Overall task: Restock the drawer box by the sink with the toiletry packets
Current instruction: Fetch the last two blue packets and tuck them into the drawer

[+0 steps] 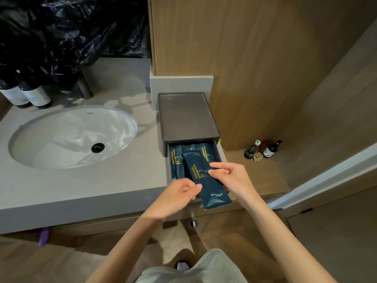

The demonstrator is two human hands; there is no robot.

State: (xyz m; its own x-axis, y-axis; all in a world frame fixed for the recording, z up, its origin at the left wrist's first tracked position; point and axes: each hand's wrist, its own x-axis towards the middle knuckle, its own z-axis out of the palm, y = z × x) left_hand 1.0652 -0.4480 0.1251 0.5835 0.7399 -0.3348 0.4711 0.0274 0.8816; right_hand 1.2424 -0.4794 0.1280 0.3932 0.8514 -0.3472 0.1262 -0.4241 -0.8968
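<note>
Dark-blue dental kit packet point(208, 180) lies tilted over the open drawer box point(188, 119).

Grey counter point(114, 180) spreads left of the fingers point(219, 166). White oval sink point(73, 137) set into it, well left of the fingers, dark drain point(98, 148) near its right side. Two dark bottles with white labels point(26, 97) stand beyond the sink, far up-left of the fingers. Black plastic sheeting point(71, 27) hangs behind them. Wood panel wall point(255, 58) rises beyond the fingers. Three small bottles point(263, 150) stand on a low wooden ledge point(259, 176), right of the fingers. Purple object point(43, 237) under the counter edge, low left; identity unclear.
</note>
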